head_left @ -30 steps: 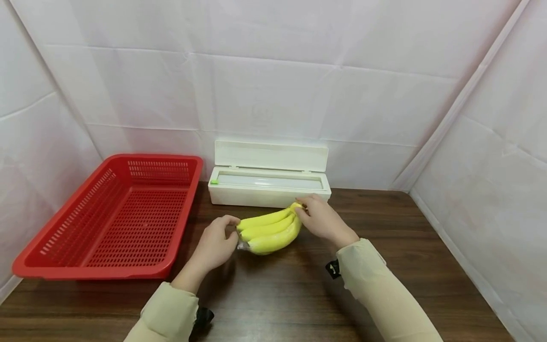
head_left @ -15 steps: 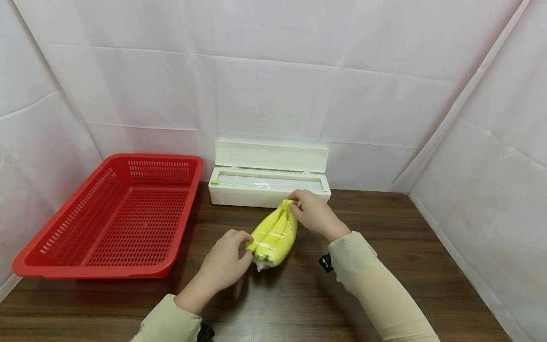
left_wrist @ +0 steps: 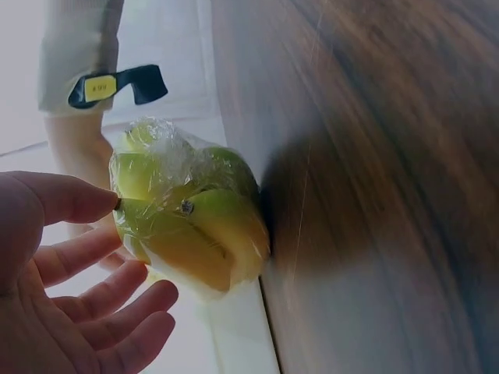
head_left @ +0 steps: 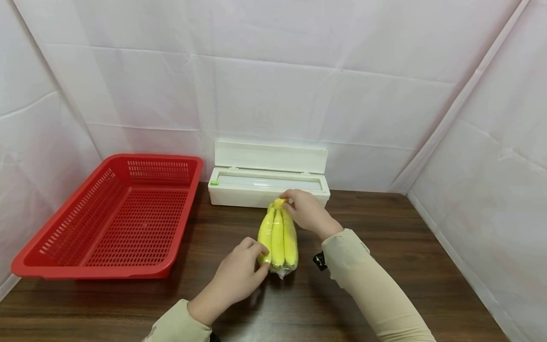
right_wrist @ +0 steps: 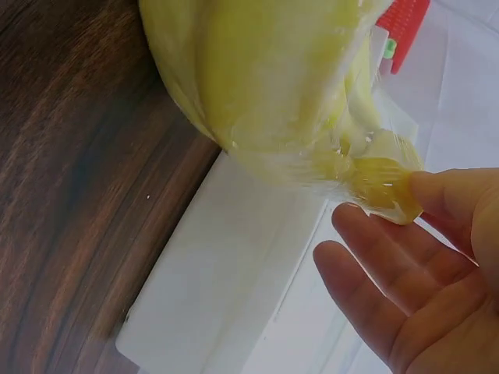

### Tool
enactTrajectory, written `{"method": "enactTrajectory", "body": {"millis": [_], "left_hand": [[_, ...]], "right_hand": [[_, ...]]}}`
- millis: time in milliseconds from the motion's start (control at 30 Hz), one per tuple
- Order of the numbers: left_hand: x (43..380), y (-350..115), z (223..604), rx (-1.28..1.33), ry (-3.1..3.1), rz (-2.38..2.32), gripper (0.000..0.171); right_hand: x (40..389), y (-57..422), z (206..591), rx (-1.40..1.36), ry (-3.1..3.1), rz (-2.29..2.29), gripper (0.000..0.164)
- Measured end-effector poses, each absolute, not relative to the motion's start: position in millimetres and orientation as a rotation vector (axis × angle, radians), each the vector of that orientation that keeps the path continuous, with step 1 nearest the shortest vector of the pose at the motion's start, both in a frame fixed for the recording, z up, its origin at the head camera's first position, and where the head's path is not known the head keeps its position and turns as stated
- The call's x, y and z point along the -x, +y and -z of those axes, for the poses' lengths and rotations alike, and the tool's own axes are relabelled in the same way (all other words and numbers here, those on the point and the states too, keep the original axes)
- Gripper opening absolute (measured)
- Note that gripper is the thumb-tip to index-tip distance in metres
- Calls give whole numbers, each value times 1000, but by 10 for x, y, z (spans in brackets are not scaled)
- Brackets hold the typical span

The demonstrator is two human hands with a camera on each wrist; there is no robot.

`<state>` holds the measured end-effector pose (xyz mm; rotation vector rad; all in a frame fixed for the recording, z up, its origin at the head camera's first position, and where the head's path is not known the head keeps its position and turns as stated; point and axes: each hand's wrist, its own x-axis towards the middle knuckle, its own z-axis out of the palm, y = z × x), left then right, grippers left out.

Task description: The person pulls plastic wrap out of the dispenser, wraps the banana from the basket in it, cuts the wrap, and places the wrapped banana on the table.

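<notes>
A bunch of yellow bananas (head_left: 278, 237) in clear plastic film lies near the middle of the brown table, stem end toward the back. My right hand (head_left: 305, 211) pinches the stem between thumb and fingers; the right wrist view shows the film drawn tight round the stem (right_wrist: 386, 183). At the near left end of the bunch, my left hand (head_left: 241, 270) holds one banana's tip between thumb and index finger. Its other fingers are spread below in the left wrist view, where bunched film (left_wrist: 168, 148) covers the tips. The underside of the bunch is hidden.
Just behind the bananas stands a white cling film dispenser (head_left: 269, 197), its lid (head_left: 271, 156) raised and a green slider (head_left: 214, 182) at its left. A red plastic basket (head_left: 180, 228) sits on the left. White cloth walls (head_left: 265, 95) surround the table (head_left: 384, 266).
The bananas have turned from lying slantwise to pointing front to back, tips toward me. My left hand has moved right and nearer; my right hand has shifted left with the stem.
</notes>
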<state>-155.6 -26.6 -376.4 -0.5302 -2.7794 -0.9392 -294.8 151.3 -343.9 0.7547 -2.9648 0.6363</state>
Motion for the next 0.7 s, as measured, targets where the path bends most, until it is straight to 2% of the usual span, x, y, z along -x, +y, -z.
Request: {"method": "enactTrajectory", "body": {"millis": [567, 700], "left_hand": [[1532, -227, 3779, 585, -2781, 878, 22], [1573, -247, 3756, 571, -2771, 889, 28]], "right_hand": [[2914, 1477, 3485, -759, -2942, -684, 35], [2921, 1492, 3491, -776, -2926, -682, 38]]}}
